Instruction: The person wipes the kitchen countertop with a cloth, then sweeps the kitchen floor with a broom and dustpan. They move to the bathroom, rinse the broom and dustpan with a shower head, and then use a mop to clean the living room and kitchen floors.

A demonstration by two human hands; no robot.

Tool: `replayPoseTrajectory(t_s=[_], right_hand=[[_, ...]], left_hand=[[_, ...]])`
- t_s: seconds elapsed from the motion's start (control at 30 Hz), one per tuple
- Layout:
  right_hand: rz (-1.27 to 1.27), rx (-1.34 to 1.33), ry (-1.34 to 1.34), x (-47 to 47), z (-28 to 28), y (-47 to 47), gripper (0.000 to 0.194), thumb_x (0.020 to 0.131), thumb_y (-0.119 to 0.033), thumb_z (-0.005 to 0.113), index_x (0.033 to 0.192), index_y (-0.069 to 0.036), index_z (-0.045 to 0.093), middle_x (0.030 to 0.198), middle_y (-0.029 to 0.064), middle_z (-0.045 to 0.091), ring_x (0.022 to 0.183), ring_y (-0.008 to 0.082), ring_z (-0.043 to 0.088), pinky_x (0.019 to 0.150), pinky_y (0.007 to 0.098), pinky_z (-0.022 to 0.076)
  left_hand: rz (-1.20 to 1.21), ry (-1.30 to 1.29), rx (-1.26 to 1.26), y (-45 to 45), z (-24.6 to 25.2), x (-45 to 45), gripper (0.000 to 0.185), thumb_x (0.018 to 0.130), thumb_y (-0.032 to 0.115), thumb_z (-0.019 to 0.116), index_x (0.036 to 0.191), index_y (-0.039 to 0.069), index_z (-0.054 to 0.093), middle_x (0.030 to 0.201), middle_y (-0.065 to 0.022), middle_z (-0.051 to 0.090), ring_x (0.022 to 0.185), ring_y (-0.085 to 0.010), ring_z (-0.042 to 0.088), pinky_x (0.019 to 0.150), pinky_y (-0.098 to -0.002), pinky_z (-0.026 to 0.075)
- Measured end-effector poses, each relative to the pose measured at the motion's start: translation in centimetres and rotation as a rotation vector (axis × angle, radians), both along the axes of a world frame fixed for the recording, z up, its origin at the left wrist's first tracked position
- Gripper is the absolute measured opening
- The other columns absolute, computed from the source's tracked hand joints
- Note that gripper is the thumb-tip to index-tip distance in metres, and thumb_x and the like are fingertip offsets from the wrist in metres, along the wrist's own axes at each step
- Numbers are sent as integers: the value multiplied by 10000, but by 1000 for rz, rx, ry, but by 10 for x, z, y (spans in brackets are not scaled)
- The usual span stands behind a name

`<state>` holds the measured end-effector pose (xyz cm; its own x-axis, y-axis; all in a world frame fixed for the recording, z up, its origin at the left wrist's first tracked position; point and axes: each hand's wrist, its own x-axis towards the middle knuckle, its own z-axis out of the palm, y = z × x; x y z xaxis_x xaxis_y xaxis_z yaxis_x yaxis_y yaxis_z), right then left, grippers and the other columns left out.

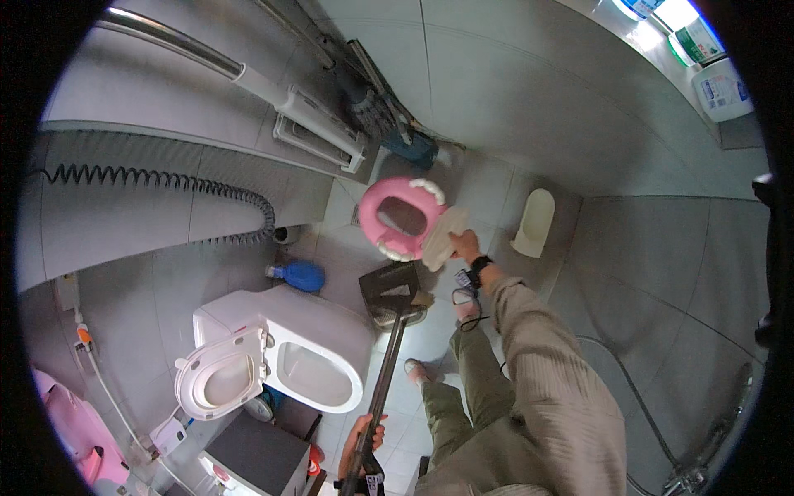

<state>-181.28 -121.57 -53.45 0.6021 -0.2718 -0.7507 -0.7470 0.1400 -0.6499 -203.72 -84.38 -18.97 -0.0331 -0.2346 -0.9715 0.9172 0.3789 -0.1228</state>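
Observation:
My left hand (pixel 367 434) is closed around the dark pole of a long-handled dustpan (pixel 378 291). The dustpan's dark pan lies low over the floor, beside the front of a white toilet (pixel 347 347) with its seat raised. Farther off, my right hand (pixel 466 245) grips the edge of a blurred, pale beige flat piece (pixel 445 240). That piece overlaps the right side of a pink child's potty seat (pixel 379 201) with white handles. Whether the two are joined, I cannot tell.
A blue bottle-shaped object (pixel 301 275) lies behind the toilet. A broom (pixel 372 111) and a blue bin-like item (pixel 412 149) lean in the far corner. A cream curved holder (pixel 536 222) stands by the right wall. A shower hose (pixel 639 390) hangs at right; a dark-topped cabinet (pixel 257 452) stands lower left.

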Motion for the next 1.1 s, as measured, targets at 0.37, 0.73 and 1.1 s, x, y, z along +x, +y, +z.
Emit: replayPoseTrajectory(t_s=[0.37, 0.73, 1.1], right_hand=[[-32, -164, -83, -87, -22, -148, 481, 824, -286, 645, 1030, 129, 517, 882, 205, 636, 800, 256, 651, 688, 417, 522], [-550, 158, 20, -87, 38, -165, 436, 883, -284, 571, 1151, 54, 505, 1091, 182, 571, 926, 248, 614, 724, 346, 585], [-513, 340, -136, -119, 110, -136, 429, 901, -296, 559, 1144, 50, 485, 966, 143, 614, 860, 216, 627, 746, 350, 552]], left_hand=[[-47, -53, 59, -20, 2, 46, 522, 888, 394, 457, 1173, -43, 479, 633, 13, 475, 436, -59, 420, 351, -179, 348], [-52, -147, 83, -9, -14, 68, 448, 894, 356, 510, 1084, -49, 498, 668, -3, 513, 482, -51, 472, 400, -177, 404], [-108, -302, 183, 18, 12, 43, 604, 874, 596, 433, 1006, 26, 578, 697, -118, 609, 534, -169, 577, 523, -284, 494]])
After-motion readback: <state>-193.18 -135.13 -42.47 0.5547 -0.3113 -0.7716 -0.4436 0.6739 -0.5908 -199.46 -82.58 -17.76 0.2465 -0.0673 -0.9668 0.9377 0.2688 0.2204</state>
